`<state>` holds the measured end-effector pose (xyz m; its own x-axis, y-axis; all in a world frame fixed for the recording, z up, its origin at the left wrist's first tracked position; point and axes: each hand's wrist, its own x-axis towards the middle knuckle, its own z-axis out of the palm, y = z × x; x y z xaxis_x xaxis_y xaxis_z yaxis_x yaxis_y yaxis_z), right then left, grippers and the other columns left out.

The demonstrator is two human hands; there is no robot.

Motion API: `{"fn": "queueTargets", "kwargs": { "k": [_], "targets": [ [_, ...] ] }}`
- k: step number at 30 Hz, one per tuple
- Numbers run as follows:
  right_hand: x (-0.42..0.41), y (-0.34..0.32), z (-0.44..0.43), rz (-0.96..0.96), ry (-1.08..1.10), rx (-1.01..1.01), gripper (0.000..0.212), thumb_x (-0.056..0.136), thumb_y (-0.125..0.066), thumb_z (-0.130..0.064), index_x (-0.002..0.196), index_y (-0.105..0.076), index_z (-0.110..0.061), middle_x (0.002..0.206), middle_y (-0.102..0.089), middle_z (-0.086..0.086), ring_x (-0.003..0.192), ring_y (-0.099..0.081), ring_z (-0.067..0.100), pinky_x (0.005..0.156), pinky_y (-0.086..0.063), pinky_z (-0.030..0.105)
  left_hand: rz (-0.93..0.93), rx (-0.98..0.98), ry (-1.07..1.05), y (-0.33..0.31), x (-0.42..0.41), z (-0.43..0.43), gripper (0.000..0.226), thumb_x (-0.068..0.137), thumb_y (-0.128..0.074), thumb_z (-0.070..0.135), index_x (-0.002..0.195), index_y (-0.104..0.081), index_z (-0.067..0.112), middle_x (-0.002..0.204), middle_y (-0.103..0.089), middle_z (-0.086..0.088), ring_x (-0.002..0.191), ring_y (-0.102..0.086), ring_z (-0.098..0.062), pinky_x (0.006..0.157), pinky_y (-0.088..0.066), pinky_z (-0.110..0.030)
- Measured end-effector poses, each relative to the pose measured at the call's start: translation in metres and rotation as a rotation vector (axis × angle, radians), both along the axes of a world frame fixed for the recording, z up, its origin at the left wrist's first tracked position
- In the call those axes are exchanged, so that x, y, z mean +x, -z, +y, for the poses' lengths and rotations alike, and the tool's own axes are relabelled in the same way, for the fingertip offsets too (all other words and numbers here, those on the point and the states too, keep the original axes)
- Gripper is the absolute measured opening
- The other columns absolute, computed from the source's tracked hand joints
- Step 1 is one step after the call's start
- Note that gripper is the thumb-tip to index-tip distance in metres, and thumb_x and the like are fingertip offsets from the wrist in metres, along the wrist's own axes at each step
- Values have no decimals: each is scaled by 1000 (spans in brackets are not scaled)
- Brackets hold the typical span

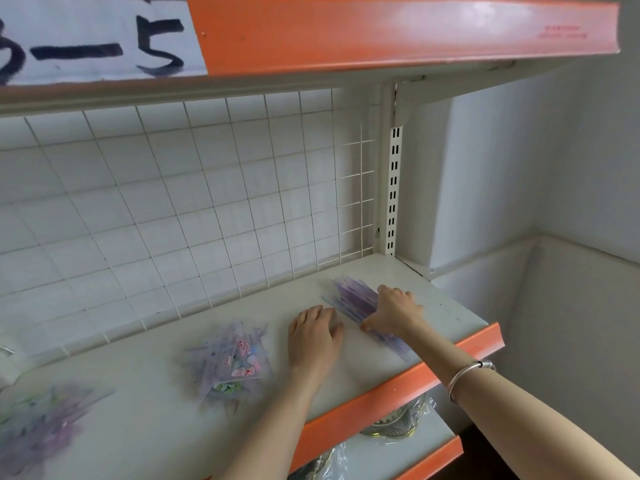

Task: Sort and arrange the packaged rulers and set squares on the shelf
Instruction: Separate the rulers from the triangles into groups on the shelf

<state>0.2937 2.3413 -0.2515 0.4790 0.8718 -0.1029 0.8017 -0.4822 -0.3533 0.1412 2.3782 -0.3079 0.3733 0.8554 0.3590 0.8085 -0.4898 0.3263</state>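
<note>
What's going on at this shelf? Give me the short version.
A person is tidying packaged rulers on the white shelf. The right grip holds the purple stack near the shelf's right end, thumb at its near edge. The left grip lies flat and open on the shelf just beside that stack. Two looser piles, a middle pile and a far-left pile, lie untouched.

Left packet pile (38, 424) blurred — edge-cut
</note>
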Motion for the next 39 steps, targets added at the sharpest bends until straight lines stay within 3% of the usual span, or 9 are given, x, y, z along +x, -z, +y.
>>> {"fn": "queueTargets", "kwargs": {
  "k": [4,12,17,20,25,29,33,36,39],
  "targets": [
    [3,1,-1,-2,-13,20,56,69,-77,-37,110,-49,-12,117,-55,9,114,-45,31,74,-39,36,72,-84,10,-3,0,1,52,91,-28,45,132,-53,25,137,-50,3,128,-42,-20,105,-27,-32],
    [13,-1,4,-37,-71,79,38,65,-74,-24,91,-47,-15,107,-60,14,100,-56,34,67,-40,30,80,-81,-18,0,0,2,40,96,-40,38,134,-50,30,141,-46,5,130,-38,-17,106,-24,-29],
    [23,-2,9,-124,-197,65,49,69,-75,-29,108,-55,-7,108,-61,13,100,-58,34,67,-39,28,59,-32,-43,3,0,2,38,96,-43,36,131,-53,30,136,-50,6,127,-41,-16,103,-25,-27],
    [31,1,13,-192,-319,44,52,74,-72,-34,114,-51,-8,113,-58,12,104,-55,31,75,-43,32,57,3,-56,6,1,3,37,93,-41,34,123,-60,26,127,-57,3,120,-48,-20,98,-32,-31],
    [41,13,18,-357,-556,30,70,86,-55,-42,140,-27,-7,136,-41,11,124,-40,28,96,-38,42,6,89,-107,8,5,0,47,78,-33,39,96,-71,17,96,-68,-3,89,-63,-29,77,-49,-37],
    [54,15,25,-434,-718,22,76,91,-46,-41,149,-11,-8,145,-31,10,130,-33,28,100,-34,43,2,125,-97,7,4,1,42,80,-37,38,93,-69,16,91,-66,0,85,-62,-25,77,-47,-35],
    [67,13,34,-386,-829,2,74,90,-49,-38,150,-13,-14,142,-36,6,126,-34,26,98,-33,40,60,201,-7,-2,7,6,42,75,-50,51,104,-61,23,111,-60,7,103,-55,-17,88,-32,-25],
    [73,10,41,-293,-875,6,72,85,-57,-36,147,-23,-22,133,-44,2,121,-39,24,94,-33,38,92,87,58,-20,20,12,66,69,-67,57,123,-48,25,138,-42,9,127,-37,-13,102,-20,-23],
    [75,6,44,-208,-885,25,66,78,-64,-33,139,-39,-26,120,-52,2,113,-45,23,89,-35,36,208,-58,129,-40,37,22,95,65,-76,60,142,-33,25,151,-27,11,139,-22,-10,110,-12,-24]
  ]
}}
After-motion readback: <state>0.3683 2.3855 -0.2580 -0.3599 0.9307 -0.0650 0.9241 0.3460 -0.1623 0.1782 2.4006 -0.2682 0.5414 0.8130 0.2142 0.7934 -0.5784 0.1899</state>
